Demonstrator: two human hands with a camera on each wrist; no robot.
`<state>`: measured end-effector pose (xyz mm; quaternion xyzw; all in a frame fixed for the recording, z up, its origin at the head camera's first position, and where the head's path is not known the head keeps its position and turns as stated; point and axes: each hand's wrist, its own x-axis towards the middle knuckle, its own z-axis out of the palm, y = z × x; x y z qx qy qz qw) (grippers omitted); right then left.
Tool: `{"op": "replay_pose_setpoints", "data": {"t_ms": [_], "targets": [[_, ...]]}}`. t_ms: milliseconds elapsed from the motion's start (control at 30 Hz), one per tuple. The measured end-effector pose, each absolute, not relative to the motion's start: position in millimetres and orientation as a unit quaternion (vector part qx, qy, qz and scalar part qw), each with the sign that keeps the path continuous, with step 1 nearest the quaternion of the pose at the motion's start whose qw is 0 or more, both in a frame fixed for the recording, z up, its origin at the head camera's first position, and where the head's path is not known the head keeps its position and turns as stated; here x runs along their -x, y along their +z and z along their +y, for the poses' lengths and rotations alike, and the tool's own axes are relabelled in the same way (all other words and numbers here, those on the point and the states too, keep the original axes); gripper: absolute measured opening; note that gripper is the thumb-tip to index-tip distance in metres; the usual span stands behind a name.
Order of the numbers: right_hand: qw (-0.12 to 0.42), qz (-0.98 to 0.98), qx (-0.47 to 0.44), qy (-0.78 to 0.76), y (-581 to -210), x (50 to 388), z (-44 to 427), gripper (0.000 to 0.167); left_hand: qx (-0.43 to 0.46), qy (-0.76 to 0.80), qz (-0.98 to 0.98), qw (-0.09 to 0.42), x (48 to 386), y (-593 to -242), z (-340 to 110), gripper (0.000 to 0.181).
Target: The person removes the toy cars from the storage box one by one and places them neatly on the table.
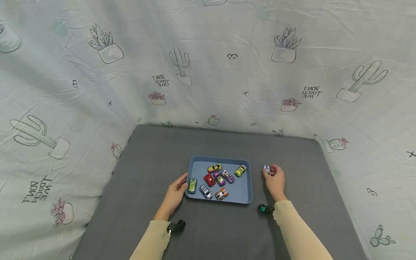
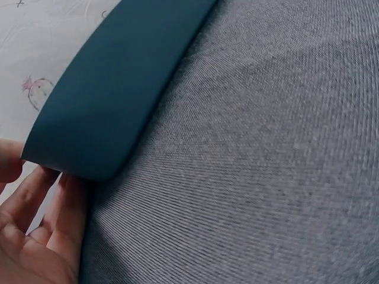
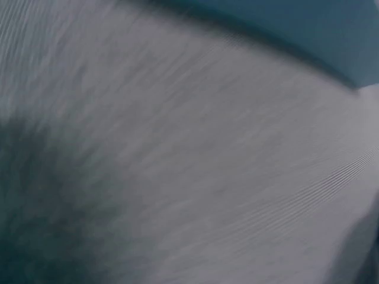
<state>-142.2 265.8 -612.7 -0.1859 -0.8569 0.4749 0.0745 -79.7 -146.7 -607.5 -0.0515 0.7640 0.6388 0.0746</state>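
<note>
A blue tray (image 1: 239, 189) is sitting on the grey surface (image 1: 292, 155), holding eight toy cars: a green car (image 1: 193, 185) is standing by its left wall, a yellow-green car (image 1: 240, 170) near the far right corner, a silver car (image 1: 206, 191) and an orange car (image 1: 221, 194) nearer the front, while a yellow-and-red car (image 1: 214, 168), a red car (image 1: 209, 180), a purple-and-green car (image 1: 219, 178) and a white-and-purple car (image 1: 227, 176) are clustering centrally. The left hand (image 1: 176, 192) is gripping the tray's left edge between thumb and fingers. The right hand (image 1: 275, 181), fingers curled, is pinching a white car (image 1: 266, 168) right of the tray
</note>
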Motion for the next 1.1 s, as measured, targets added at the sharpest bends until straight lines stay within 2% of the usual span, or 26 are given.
{"op": "replay_pose_setpoints", "data": {"t_ms": [233,467,767,1100], "targets": [[0.093,-0.847,0.169,0.495,-619.6,137.9,263.2,0.054,0.053,0.656,0.747,0.090,73.4,-591.9,-148.2,0.044],[0.053,-0.865,0.130,0.483,-620.4,133.3,269.2,0.060,0.042,0.644,0.758,0.100,68.8,-571.5,-147.6,0.046],[0.028,-0.867,0.120,0.482,-621.0,128.7,272.1,0.063,0.055,0.647,0.755,0.087,73.0,-605.5,-151.8,0.044],[0.024,-0.861,0.127,0.491,-617.2,130.5,274.5,0.062,0.055,0.637,0.765,0.080,76.8,-608.4,-149.8,0.043]]}}
